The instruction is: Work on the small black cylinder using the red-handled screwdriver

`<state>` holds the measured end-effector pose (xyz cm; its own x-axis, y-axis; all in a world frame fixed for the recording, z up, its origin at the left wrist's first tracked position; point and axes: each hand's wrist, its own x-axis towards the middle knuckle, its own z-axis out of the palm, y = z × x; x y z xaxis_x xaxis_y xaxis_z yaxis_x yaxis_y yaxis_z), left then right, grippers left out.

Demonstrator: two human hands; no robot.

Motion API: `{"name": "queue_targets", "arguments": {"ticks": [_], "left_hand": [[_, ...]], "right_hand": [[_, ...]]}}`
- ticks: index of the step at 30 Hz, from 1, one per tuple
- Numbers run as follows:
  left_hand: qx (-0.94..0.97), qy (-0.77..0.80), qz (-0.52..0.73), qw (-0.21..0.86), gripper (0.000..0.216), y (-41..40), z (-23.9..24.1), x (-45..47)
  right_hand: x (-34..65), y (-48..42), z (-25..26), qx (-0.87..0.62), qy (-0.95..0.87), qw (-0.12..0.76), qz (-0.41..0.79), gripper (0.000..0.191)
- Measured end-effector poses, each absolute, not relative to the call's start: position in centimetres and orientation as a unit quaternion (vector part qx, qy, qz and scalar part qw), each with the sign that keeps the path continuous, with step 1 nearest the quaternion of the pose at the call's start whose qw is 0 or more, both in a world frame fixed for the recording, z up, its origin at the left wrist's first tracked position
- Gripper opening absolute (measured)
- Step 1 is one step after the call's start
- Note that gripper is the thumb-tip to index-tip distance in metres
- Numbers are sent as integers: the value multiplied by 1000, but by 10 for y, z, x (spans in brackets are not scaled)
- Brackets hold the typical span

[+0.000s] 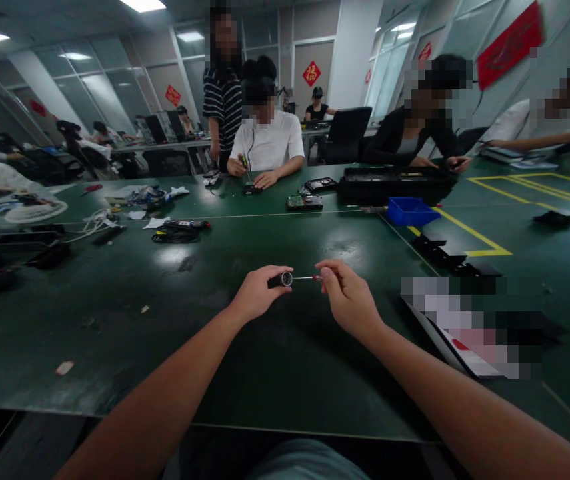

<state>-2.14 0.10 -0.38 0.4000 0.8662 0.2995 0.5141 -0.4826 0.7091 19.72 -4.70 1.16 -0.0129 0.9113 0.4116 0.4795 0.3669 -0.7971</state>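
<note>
My left hand (256,291) is closed around a small black cylindrical part (285,279), whose round end with a pale ring faces me. In my right hand (347,290) is a thin screwdriver (316,277), pinched at its red handle between thumb and fingers. Its metal shaft points left, and the tip meets or nearly meets the side of the cylinder; I cannot tell which. Both hands are held above the green table (285,373), at about the same height. My palms and curled fingers hide most of the handle and part of the cylinder.
Beyond my hands lie a bundled black cable (179,231), a small circuit-board device (305,203), a blue bin (411,211) and black brackets (457,257). A blurred printed sheet (469,333) lies right of my right forearm. Across the table a person in white (267,143) works with a screwdriver.
</note>
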Motion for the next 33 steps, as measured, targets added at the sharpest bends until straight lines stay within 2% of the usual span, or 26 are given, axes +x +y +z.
{"name": "queue_targets", "arguments": {"ticks": [5,8,15,19,29,33], "left_hand": [[799,434,325,262,39,0,-1,-20],[802,431,318,264,39,-1,1,-19],[800,402,360,264,40,-2,3,-16],[812,395,356,242,39,3,3,-19],[804,453,305,237,45,3,2,-19],[787,473,314,242,37,-1,6,-16]], "right_hand": [[196,-48,9,-501,-669,489,249,27],[194,-47,8,-502,-623,533,277,23],[189,-35,5,-441,-449,643,436,32],[191,-27,2,-420,-331,659,528,32],[193,-25,-11,-484,-421,668,377,30],[194,-21,-13,-499,-384,681,373,25]]}}
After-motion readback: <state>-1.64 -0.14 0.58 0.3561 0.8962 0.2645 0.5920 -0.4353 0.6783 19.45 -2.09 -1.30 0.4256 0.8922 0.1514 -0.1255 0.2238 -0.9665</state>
